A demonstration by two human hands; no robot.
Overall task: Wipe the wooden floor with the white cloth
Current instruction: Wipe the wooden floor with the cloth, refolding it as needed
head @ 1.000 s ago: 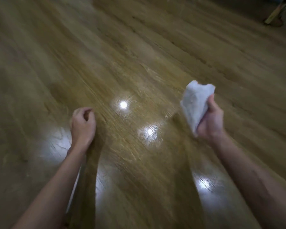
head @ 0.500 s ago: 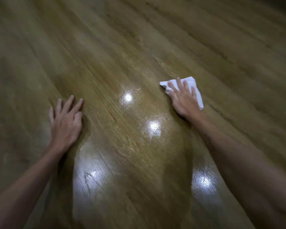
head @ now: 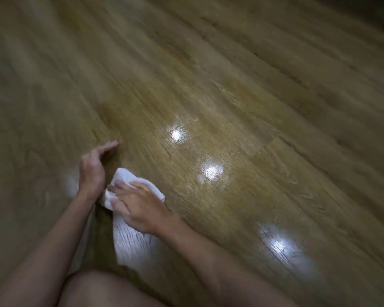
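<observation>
Where the right hand [head: 140, 209] presses flat with fingers spread, the white cloth [head: 124, 182] lies bunched on the wooden floor [head: 275, 107], its crumpled, soft folds showing past the fingertips and blurred at the edges. It sits just beside the left hand [head: 92, 171], which holds nothing, fingers extended and loosely together near the boards. Bright patches of reflected light [head: 211, 170] gleam on the glossy planks to the right of the cloth.
</observation>
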